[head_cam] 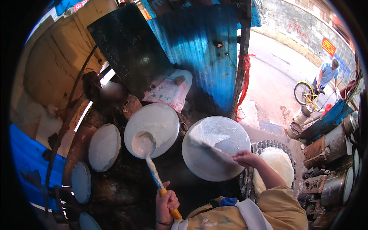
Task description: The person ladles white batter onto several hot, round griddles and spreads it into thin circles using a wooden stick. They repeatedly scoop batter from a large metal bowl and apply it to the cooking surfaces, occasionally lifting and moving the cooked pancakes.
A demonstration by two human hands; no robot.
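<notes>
My left hand (167,202) grips the yellow handle of a long metal ladle (154,170). The ladle's bowl, with pale batter in it, is over the near edge of a round griddle (161,113) coated in white batter; whether it touches cannot be told. My right hand (245,158) is closed around the end of a thin spreader (216,149), blurred at its far end. That tool crosses above a second round griddle (198,170), where white batter streaks the far part and grey metal shows elsewhere.
Pale round flatbreads (276,164) lie on a dark slatted rack (261,146) at the right. More round griddles (105,148) curve along the left. Behind are a printed sack (169,89) and blue corrugated sheet (198,51). Outside, a person (327,73) stands by a yellow bicycle (306,95).
</notes>
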